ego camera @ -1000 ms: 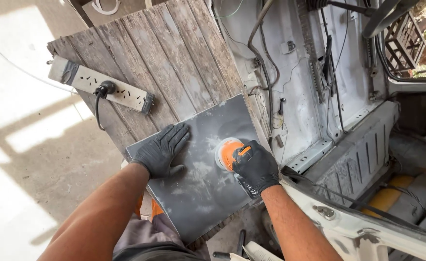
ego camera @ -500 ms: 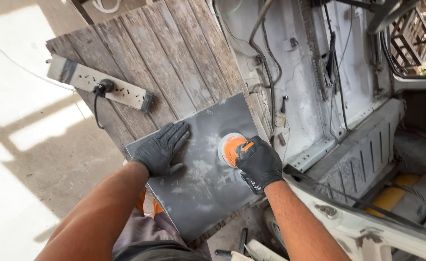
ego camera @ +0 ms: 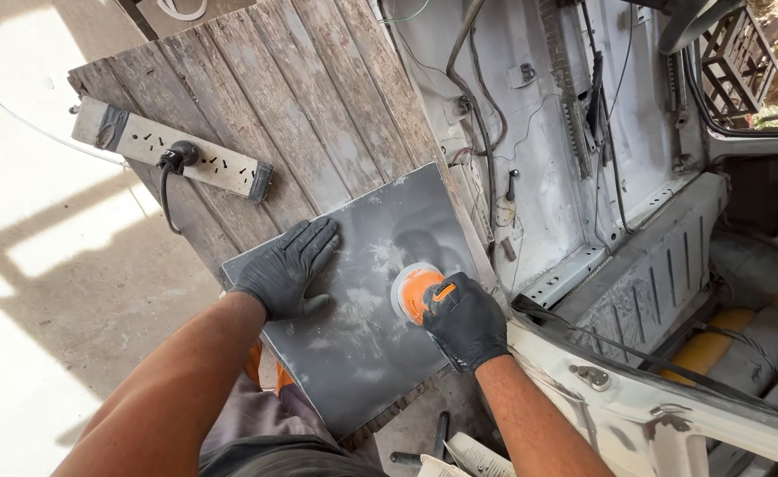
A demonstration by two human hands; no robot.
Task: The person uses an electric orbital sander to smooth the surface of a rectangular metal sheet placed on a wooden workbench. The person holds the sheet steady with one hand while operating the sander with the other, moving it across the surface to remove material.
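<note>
The orange orbital sander (ego camera: 417,291) sits on the grey panel (ego camera: 362,353), near its right edge, clasped by the gloved right hand (ego camera: 465,320). The left hand (ego camera: 287,269) lies flat, fingers spread, by the left edge. The dusty centre lies bare. The panel rests on a wooden pallet (ego camera: 318,106) beside a power strip (ego camera: 172,159) and a stripped vehicle body (ego camera: 583,177).

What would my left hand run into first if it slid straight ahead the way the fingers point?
The left hand lies flat on the grey panel, fingers pointing up and right. Straight on it would cross bare panel, then reach the panel's far edge and the weathered wooden boards beyond.
</note>
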